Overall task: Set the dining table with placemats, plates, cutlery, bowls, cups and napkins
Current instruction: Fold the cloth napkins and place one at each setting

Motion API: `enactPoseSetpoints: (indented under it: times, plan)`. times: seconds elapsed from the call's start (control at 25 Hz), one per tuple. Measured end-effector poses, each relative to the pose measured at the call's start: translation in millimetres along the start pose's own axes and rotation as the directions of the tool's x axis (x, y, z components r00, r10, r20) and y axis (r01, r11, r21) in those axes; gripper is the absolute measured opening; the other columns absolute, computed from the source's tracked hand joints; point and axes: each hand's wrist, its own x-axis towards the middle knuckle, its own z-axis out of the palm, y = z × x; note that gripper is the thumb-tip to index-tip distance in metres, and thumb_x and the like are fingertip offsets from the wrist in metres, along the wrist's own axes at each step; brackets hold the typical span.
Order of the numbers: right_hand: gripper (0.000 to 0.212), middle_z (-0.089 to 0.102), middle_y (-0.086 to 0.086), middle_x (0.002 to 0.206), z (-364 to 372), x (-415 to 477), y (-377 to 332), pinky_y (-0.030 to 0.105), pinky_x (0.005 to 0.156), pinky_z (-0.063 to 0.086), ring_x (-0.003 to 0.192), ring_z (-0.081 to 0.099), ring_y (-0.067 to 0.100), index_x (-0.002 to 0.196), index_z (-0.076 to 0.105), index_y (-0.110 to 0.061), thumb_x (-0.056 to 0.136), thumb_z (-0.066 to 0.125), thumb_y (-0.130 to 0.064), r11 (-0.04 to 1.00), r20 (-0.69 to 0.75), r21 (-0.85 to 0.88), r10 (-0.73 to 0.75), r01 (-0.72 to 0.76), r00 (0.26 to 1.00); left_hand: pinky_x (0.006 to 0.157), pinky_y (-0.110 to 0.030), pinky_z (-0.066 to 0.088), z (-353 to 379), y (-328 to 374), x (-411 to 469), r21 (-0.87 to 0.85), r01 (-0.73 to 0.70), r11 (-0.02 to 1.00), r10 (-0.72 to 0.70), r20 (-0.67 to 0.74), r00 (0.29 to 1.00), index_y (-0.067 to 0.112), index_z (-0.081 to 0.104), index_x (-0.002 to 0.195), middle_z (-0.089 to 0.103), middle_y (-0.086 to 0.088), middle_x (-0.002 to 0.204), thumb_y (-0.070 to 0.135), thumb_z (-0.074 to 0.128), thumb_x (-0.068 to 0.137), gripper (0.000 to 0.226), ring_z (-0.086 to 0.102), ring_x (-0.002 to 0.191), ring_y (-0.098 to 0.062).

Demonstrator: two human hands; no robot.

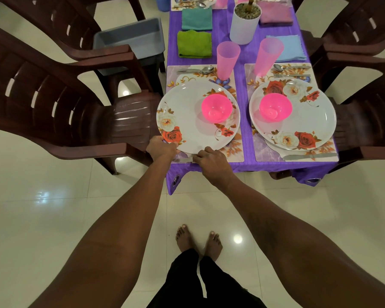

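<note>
Purple-clothed table (247,56), near-left setting: left hand (161,148) grips the plate (193,112) rim at 7 o'clock; right hand (211,162) pinches the knife (183,160) at 6 o'clock. Plate judged rigid, glossy, slippery; hold by the rim.

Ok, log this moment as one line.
step: arranging left setting | left hand: grips plate rim | right hand: at knife beside plate, grip unclear | pink bowl: on plate

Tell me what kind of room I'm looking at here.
Likely a home dining room: a purple-clothed table, brown plastic chairs around it, floral plates and pink cups laid out.
</note>
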Motion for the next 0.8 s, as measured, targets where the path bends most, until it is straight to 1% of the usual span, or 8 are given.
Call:
enactPoseSetpoints:
  times: [0.08,0.24,0.32,0.4,0.48,0.56,0.68,0.8]
  plan:
    - [0.027,0.076,0.007,0.104,-1,0,1,0.039,0.073,0.056,0.093,0.066,0.026,0.114,0.077,-0.013,0.088,0.079,-0.02,1.0,0.001,0.006,0.009,-0.009,1.0,0.068,-0.028,0.061,-1,1,-2,0.002,-0.013,1.0,0.013,0.002,1.0,0.013,0.07,0.103,0.068,0.002,0.095,0.018,0.087,0.081,0.029,0.069,0.082,-0.014]
    - [0.03,0.076,0.007,0.107,1,1,0,0.039,0.076,0.056,0.097,0.065,0.026,0.117,0.076,-0.014,0.089,0.079,-0.021,1.0,0.003,0.006,0.008,-0.008,1.0,0.072,-0.036,0.065,0,1,1,0.005,0.019,1.0,-0.019,0.016,1.0,0.011,0.073,0.106,0.074,0.0,0.096,0.019,0.09,0.078,0.033,0.072,0.076,-0.016]
    - [0.031,0.076,0.007,0.108,1,0,2,0.04,0.077,0.057,0.098,0.065,0.026,0.118,0.075,-0.014,0.088,0.079,-0.019,1.0,0.006,0.011,0.004,-0.004,1.0,0.073,-0.041,0.066,0,0,3,0.021,0.03,0.999,-0.03,0.023,0.999,0.013,0.073,0.106,0.076,-0.002,0.099,0.022,0.091,0.076,0.036,0.076,0.08,-0.018]
    - [0.032,0.076,0.008,0.104,1,-3,4,0.039,0.075,0.058,0.094,0.067,0.027,0.116,0.076,-0.013,0.084,0.082,-0.016,0.997,-0.059,0.08,0.016,-0.011,0.998,0.074,-0.043,0.066,-1,-1,2,0.008,0.031,0.999,-0.031,0.032,0.999,0.013,0.073,0.107,0.077,-0.004,0.103,0.023,0.091,0.076,0.038,0.077,0.083,-0.02]
    - [0.029,0.077,0.009,0.098,-3,-8,8,0.038,0.071,0.059,0.089,0.067,0.027,0.111,0.077,-0.01,0.082,0.082,-0.01,0.983,-0.143,0.183,0.051,-0.025,0.988,0.081,-0.038,0.064,-7,4,-2,0.044,-0.005,0.999,0.004,0.018,1.0,0.011,0.074,0.109,0.077,-0.005,0.105,0.023,0.088,0.08,0.035,0.076,0.089,-0.021]
    - [0.029,0.076,0.011,0.097,-6,-12,22,0.039,0.071,0.06,0.088,0.068,0.029,0.109,0.077,-0.006,0.081,0.081,-0.005,0.975,-0.207,0.216,0.094,-0.048,0.974,0.086,-0.033,0.059,-17,11,-4,0.096,-0.053,0.994,0.057,-0.036,0.998,0.007,0.074,0.113,0.075,-0.009,0.109,0.024,0.08,0.088,0.031,0.073,0.101,-0.024]
    - [0.035,0.075,0.011,0.096,-18,-6,46,0.04,0.076,0.06,0.087,0.067,0.033,0.107,0.076,-0.005,0.073,0.083,-0.003,0.954,-0.262,0.254,0.226,-0.159,0.938,0.084,-0.032,0.052,-37,26,0,0.159,-0.13,0.979,0.148,-0.103,0.984,0.007,0.075,0.11,0.075,-0.011,0.11,0.022,0.071,0.093,0.024,0.07,0.106,-0.027]
    - [0.021,0.075,0.009,0.089,-41,12,55,0.035,0.068,0.056,0.078,0.065,0.034,0.099,0.078,-0.007,0.084,0.063,-0.003,0.936,-0.377,0.284,0.307,-0.207,0.874,0.084,-0.031,0.053,-48,40,14,0.232,-0.233,0.944,0.255,-0.068,0.965,0.013,0.078,0.108,0.076,-0.006,0.109,0.022,0.071,0.091,0.02,0.071,0.104,-0.024]
